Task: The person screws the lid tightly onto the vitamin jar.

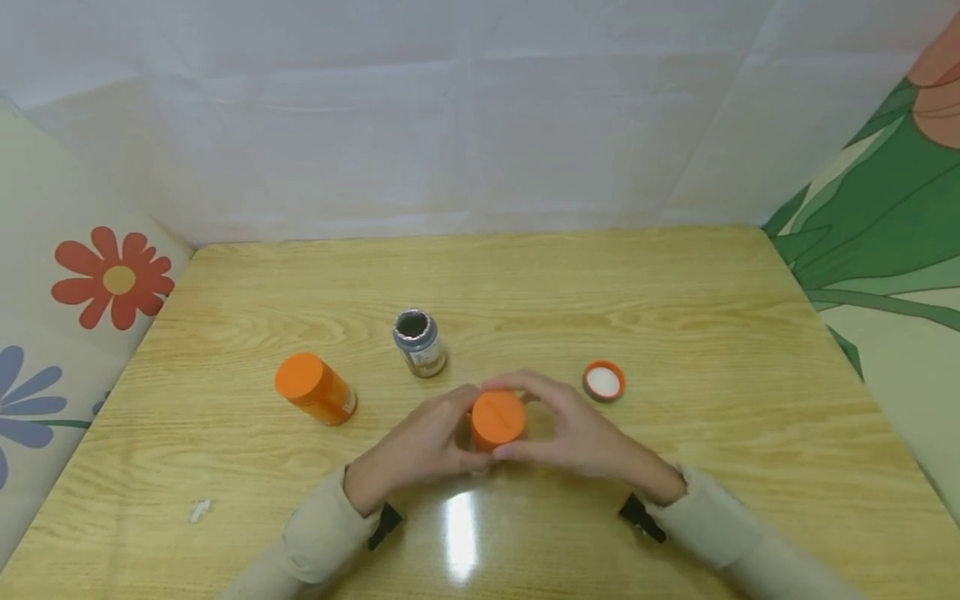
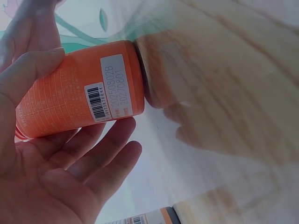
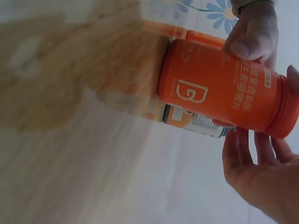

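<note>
An orange pill bottle [image 1: 498,419] with an orange lid [image 1: 499,412] stands between my two hands near the middle of the table. My left hand [image 1: 429,440] grips its body, thumb on one side and fingers on the other; a barcode label [image 2: 98,102] shows in the left wrist view. Around the lid, my right hand [image 1: 576,429] holds with thumb and fingers, as the right wrist view also shows. White print covers the bottle's side [image 3: 210,84]. Behind the left hand stands an open grey jar [image 1: 422,343] with a torn foil rim.
To the left stands a second orange bottle [image 1: 317,388] with its lid on. An orange-rimmed lid [image 1: 603,381] with a white inside lies to the right. A small white scrap [image 1: 200,510] is on the wooden table [image 1: 712,308] at front left.
</note>
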Motion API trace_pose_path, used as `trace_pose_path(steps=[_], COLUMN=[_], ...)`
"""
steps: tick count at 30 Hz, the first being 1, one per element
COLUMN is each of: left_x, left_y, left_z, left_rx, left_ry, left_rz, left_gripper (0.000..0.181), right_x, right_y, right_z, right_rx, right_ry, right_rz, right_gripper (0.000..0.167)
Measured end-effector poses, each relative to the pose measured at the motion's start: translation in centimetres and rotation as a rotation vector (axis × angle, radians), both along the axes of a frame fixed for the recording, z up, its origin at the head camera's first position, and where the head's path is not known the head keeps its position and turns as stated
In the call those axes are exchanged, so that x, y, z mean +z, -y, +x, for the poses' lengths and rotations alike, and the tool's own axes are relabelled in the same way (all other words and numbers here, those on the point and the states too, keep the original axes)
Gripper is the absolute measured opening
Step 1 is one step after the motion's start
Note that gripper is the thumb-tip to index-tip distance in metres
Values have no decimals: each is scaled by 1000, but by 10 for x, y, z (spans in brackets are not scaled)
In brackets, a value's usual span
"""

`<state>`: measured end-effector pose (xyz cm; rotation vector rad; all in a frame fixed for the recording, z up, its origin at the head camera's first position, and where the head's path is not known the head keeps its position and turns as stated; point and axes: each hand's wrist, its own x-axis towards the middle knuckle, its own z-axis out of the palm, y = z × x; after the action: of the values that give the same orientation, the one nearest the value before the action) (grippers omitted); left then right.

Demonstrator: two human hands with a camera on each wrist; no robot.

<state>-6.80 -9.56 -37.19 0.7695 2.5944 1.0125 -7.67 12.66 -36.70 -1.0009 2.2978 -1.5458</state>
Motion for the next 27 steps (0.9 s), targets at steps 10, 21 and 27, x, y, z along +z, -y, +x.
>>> trace_pose_path(steps=[10,21,27], left_x=[0,-1,0], left_y=[0,0,0], left_z=[-1,1,0], left_rx=[-4,-6,-5], left_ry=[17,-15,-21], left_rz=[-6,13,10], left_gripper=[57,56,52], right_x=[-5,0,2], right_y=[14,3,0], right_z=[8,9,8], right_rx=[-127,-50,-35], right_ry=[-65,-69,-77], right_rz=[-23,-16,-59], right_gripper=[62,71,63])
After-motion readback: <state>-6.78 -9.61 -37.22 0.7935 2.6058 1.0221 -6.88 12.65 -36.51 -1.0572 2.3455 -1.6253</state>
